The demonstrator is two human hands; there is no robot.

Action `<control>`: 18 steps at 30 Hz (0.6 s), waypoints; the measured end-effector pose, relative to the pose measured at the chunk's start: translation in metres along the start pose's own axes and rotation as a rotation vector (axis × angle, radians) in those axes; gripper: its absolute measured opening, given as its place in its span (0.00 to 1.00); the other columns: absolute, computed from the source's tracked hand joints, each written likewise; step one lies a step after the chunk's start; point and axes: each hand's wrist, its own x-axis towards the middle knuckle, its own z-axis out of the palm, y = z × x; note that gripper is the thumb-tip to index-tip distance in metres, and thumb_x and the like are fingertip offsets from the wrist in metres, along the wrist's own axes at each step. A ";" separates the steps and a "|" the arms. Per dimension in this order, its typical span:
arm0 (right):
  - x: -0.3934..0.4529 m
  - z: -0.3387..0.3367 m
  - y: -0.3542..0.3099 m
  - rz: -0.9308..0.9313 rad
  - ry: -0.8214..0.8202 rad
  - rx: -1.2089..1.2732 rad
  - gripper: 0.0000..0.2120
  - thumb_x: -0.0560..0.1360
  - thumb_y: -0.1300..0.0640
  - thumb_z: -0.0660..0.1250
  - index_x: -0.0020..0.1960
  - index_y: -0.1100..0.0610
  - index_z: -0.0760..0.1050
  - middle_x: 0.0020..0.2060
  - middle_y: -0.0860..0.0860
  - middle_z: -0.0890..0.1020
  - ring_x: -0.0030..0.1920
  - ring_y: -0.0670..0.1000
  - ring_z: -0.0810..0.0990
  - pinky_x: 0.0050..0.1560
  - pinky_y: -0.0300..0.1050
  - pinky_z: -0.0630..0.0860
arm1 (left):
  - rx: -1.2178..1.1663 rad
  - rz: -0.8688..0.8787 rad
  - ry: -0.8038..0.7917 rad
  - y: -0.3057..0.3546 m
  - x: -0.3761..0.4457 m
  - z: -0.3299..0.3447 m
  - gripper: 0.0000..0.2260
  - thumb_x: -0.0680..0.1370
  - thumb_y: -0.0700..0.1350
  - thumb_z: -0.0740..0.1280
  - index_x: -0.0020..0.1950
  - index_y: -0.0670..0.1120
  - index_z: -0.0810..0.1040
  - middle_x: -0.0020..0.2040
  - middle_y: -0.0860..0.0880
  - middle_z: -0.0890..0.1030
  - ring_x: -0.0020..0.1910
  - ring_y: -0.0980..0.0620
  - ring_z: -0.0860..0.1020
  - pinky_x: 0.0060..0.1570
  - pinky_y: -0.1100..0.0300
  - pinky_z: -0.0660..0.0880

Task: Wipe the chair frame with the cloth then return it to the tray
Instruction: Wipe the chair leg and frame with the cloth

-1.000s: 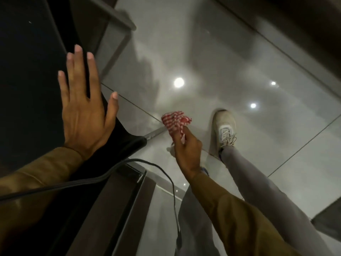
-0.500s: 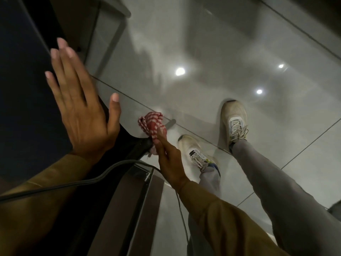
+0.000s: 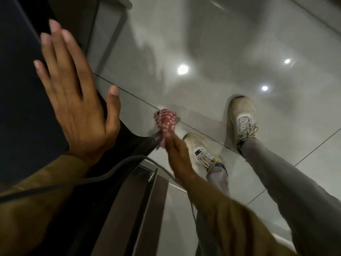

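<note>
My left hand (image 3: pixel 77 100) lies flat and open against the dark back of the chair (image 3: pixel 20 89), fingers spread. My right hand (image 3: pixel 177 156) reaches down beside the chair and grips a red-and-white checked cloth (image 3: pixel 165 121), bunched against a thin metal bar of the chair frame (image 3: pixel 156 134) near the chair's lower corner. The hand is motion-blurred. No tray is in view.
Glossy grey floor tiles (image 3: pixel 203 43) reflect ceiling lights. My two feet in pale sneakers (image 3: pixel 241 121) stand right of the chair. A dark cable (image 3: pixel 103 174) crosses my left sleeve. A brown panel (image 3: pixel 129 209) runs along the bottom centre.
My right hand with the cloth slid along the frame bar toward the chair's lower corner. My left foot stepped into view. The left hand stayed pressed on the chair back.
</note>
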 end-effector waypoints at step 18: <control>0.052 0.003 0.010 0.057 0.087 0.104 0.21 0.89 0.61 0.57 0.82 0.58 0.69 0.75 0.60 0.78 0.78 0.61 0.75 0.80 0.52 0.71 | -0.042 -0.029 0.072 0.009 0.001 0.000 0.34 0.88 0.51 0.55 0.84 0.26 0.54 0.85 0.26 0.55 0.86 0.26 0.54 0.88 0.33 0.49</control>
